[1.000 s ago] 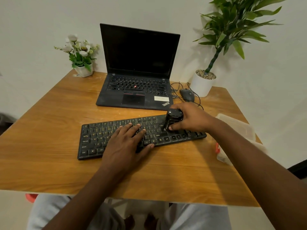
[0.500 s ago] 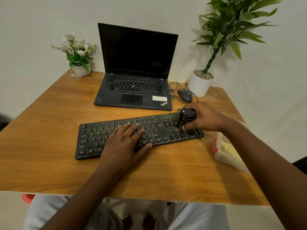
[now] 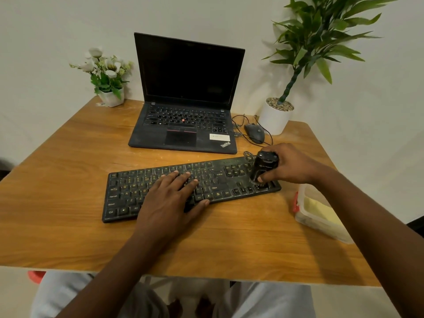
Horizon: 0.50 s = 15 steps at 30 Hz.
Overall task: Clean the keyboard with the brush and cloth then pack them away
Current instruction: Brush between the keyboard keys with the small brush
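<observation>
Black keyboard (image 3: 220,180) lies across a wooden table (image 3: 68,180), in front of a laptop (image 3: 183,129). Left hand (image 3: 169,198) rests flat on the middle keys, fingers straight, prob. to stop it sliding. Right hand (image 3: 291,164) is wrapped round a stubby black brush (image 3: 263,166), lower end on the far-right keys. Yellow cloth (image 3: 319,210) sits in a clear tub (image 3: 321,227) nearby, prob. for wiping.
</observation>
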Each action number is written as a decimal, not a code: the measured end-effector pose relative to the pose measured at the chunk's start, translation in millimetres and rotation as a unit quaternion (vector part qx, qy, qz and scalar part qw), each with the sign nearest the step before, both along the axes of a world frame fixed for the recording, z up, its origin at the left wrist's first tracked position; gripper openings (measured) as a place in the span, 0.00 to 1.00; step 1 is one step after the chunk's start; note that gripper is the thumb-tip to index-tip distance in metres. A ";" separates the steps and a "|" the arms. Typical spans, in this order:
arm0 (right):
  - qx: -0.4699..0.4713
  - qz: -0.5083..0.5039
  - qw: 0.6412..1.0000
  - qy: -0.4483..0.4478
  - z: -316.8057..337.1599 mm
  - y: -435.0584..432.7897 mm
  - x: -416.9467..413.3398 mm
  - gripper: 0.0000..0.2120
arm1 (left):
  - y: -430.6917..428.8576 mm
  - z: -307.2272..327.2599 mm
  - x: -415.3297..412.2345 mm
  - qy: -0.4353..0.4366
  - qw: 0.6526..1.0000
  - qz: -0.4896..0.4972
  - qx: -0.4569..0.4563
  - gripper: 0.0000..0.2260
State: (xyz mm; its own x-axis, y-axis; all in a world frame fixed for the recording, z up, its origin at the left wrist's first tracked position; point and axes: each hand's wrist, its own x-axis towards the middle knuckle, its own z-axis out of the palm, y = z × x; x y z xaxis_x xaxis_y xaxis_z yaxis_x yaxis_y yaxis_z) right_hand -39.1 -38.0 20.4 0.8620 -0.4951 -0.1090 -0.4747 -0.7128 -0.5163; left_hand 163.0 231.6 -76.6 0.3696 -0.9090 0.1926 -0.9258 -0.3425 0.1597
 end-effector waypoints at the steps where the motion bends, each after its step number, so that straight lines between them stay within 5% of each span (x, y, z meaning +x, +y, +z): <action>1: -0.011 -0.020 1.000 -0.012 -0.8 -1.9 1.7 0.17 | 0.1 0.5 0.0 0.000 1.000 0.000 -0.002 0.35; 8: -0.029 -0.089 0.993 -0.074 -10.9 0.2 29.8 0.18 | 0.5 1.6 -0.8 -0.001 1.000 -0.001 -0.001 0.35; 15: 0.020 -0.053 0.996 -0.066 -8.2 6.4 37.5 0.18 | 0.3 1.7 0.0 -0.005 1.000 0.001 0.004 0.35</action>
State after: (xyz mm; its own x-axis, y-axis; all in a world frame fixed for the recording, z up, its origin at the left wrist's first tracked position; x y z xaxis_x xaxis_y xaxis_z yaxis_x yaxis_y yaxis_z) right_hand -1.6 -31.5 12.2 0.8135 -0.5812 -0.0198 -0.4720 -0.6400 -0.6063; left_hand 162.9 231.9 -74.9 0.3690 -0.9101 0.1884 -0.9269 -0.3454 0.1468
